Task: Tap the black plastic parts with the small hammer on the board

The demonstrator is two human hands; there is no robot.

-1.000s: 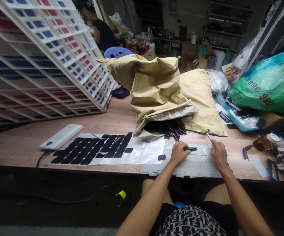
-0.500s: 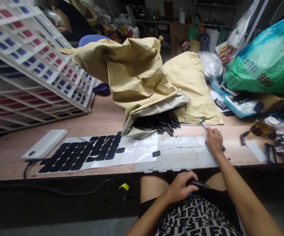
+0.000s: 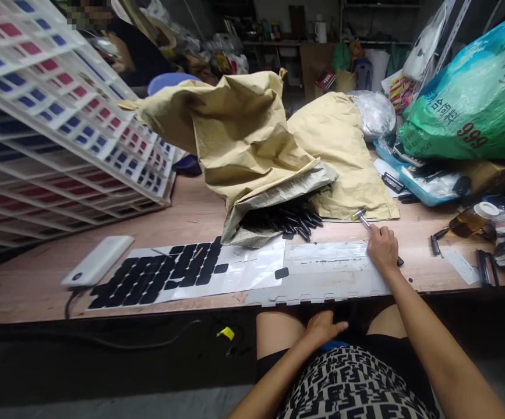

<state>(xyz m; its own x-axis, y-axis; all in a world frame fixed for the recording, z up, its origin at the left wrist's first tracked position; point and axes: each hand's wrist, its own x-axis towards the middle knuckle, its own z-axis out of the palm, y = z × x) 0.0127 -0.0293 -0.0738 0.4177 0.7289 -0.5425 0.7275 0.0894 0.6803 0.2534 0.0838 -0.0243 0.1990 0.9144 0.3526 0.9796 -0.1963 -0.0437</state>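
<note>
Right hand [image 3: 382, 249] grips a tool [image 3: 363, 219] on the table [image 3: 191, 209]
Its metal tip juts past the fist toward the sack [image 3: 252, 145]; left hand [image 3: 322, 327] lies loose and empty below the table edge

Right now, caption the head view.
Right hand grips a small tool on the table; left hand rests in the lap.

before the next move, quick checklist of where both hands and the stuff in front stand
1. Right hand grips the small tool on the table: ok.
2. Left hand is below the table edge, over the lap; holding anything: cannot tell.
3. Grey sheet lies flat before the right hand, nothing on it: ok.
4. Black pieces spill from the open paper sack, in view: ok.
5. Sheet of black pads lies flat, one loose pad beside it: ok.
</note>
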